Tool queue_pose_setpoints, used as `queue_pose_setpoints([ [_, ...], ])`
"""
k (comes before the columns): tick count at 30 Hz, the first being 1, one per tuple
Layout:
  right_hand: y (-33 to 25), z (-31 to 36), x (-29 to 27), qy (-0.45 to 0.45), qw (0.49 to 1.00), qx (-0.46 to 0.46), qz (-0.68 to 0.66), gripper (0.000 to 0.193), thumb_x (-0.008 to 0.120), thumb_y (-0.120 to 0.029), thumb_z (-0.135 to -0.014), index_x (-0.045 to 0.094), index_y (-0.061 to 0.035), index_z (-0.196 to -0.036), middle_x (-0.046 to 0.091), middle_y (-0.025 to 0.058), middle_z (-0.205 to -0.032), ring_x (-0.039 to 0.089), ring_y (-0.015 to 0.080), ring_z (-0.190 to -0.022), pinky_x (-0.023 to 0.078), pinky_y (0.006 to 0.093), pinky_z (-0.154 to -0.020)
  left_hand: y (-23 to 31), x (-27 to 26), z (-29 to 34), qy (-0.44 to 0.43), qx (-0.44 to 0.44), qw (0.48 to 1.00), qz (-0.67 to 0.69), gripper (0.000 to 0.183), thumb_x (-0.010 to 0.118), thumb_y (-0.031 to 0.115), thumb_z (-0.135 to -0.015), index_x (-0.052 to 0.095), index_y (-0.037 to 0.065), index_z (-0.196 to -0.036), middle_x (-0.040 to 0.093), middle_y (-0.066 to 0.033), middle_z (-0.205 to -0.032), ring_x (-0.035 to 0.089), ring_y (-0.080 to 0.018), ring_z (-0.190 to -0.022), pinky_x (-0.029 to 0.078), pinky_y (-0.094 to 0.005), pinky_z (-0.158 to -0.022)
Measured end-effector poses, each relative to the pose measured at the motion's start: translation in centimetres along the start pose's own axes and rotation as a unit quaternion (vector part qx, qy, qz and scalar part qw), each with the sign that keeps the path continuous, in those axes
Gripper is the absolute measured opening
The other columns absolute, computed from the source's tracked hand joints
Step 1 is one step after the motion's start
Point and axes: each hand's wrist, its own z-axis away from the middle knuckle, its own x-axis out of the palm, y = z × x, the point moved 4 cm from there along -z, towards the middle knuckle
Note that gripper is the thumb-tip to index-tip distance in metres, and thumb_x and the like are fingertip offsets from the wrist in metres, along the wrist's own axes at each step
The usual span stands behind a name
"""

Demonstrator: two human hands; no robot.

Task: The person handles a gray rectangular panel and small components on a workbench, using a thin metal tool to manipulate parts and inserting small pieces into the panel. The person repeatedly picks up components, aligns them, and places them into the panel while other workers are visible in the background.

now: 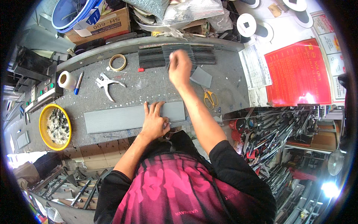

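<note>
A long flat grey panel [112, 120] lies along the near side of the grey workbench. My left hand [153, 121] rests on it toward its right end, fingers spread over the surface and the thumb by the near edge. Farther up, my right hand [179, 71] hovers at dark pleated mesh strips [151, 59]. Its fingers look curled but are smeared by motion, so whether they grip the mesh is unclear. Beside that hand lies a small grey plate [201, 77], with yellow-handled scissors [211, 100] nearer to me.
Punch pliers [108, 84], a tape roll [111, 66], a blue marker [78, 83] and a white roll [67, 80] lie left. A yellow basin [42, 128] holds scraps. A raised metal rail [100, 51] bounds the back. Thread spools [247, 25] and a red sheet [294, 74] are right.
</note>
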Motion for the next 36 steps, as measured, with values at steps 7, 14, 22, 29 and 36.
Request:
queue_pose_setpoints([
  [7,-2.4,-6.5,-6.2,-0.068,0.993,0.04,-0.091,0.017,0.062,-0.02,-0.115,0.064,-0.0033,-0.11,0.077,0.0131,-0.084,0.075,0.0321,-0.074,0.056,0.047,-0.069,0.1,-0.2,0.0,0.03,-0.005,0.999,0.029,0.016,0.087,0.029,-0.075,0.084,0.015,-0.08,0.05,-0.0221,-0.162,0.039,-0.0473,-0.156,0.012,-0.0823,-0.131],
  [14,5.5,7.2,-7.1,-0.347,0.906,0.163,0.178,0.014,0.077,-0.019,-0.102,0.072,-0.0064,-0.105,0.077,0.0219,-0.1,0.074,0.0483,-0.096,0.057,0.059,-0.084,-0.4,-0.5,0.2,0.039,0.002,0.997,0.061,0.021,0.087,0.032,-0.075,0.085,0.012,-0.082,0.049,-0.0225,-0.166,0.037,-0.0448,-0.159,0.008,-0.079,-0.134],
  [22,5.8,13.5,-8.7,-0.318,0.913,0.204,0.153,0.01,0.08,-0.012,-0.096,0.075,-0.0049,-0.1,0.076,0.0194,-0.099,0.072,0.0446,-0.103,0.056,0.0553,-0.086,-0.8,0.1,0.4,0.045,0.025,0.996,0.071,0.023,0.086,0.034,-0.078,0.087,0.012,-0.087,0.047,-0.0224,-0.169,0.035,-0.0454,-0.162,0.009,-0.0772,-0.135],
  [29,5.9,13.4,-7.4,-0.34,0.904,0.167,0.198,0.014,0.083,-0.009,-0.092,0.074,0.0008,-0.096,0.074,0.023,-0.097,0.071,0.0463,-0.094,0.055,0.0542,-0.083,-2.0,-1.8,2.6,0.083,-0.009,0.987,0.134,0.025,0.086,0.029,-0.084,0.085,0.008,-0.099,0.051,-0.0239,-0.165,0.038,-0.0454,-0.161,0.021,-0.0676,-0.137],
  [36,4.2,11.1,-8.9,-0.044,0.721,0.549,-0.421,0.011,0.073,-0.016,-0.1,0.069,-0.0055,-0.099,0.075,0.0082,-0.105,0.072,0.0294,-0.107,0.054,0.0495,-0.107,-10.6,-11.4,11.4,0.392,-0.216,0.894,0.037,0.03,0.085,0.014,-0.086,0.081,0.009,-0.116,0.072,-0.0171,-0.135,0.063,-0.0398,-0.134,0.048,-0.0529,-0.118],
])
